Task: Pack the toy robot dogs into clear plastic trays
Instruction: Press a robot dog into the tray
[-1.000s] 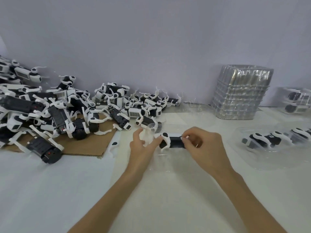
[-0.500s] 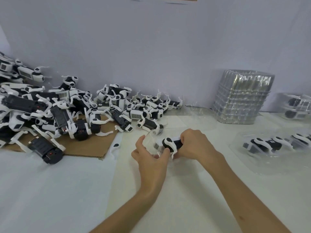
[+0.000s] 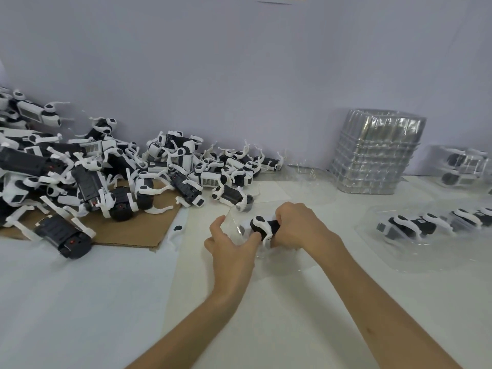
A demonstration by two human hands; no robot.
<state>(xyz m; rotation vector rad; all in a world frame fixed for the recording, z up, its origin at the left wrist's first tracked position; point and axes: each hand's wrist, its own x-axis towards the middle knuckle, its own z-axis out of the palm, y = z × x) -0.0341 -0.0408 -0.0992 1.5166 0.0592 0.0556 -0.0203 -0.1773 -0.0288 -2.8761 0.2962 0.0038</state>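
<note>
A black-and-white toy robot dog (image 3: 262,227) sits at the middle of the table, inside a clear plastic tray (image 3: 235,225) that is hard to make out. My right hand (image 3: 299,227) grips the dog's body from the right, fingers curled over it. My left hand (image 3: 231,247) holds the tray's left end, thumb on one side and a finger reaching up to the dog's white front leg. Most of the dog's rear is hidden under my right hand.
A big heap of toy robot dogs (image 3: 93,171) lies at the left, partly on a cardboard sheet (image 3: 133,230). A stack of clear trays (image 3: 375,153) stands at the back right. Packed trays with dogs (image 3: 426,225) lie at the right, with more (image 3: 463,166) behind.
My right hand shifted from pinching the dog's end to curling over its body. My left hand closed in on the tray's left end. The dog tilted slightly.
</note>
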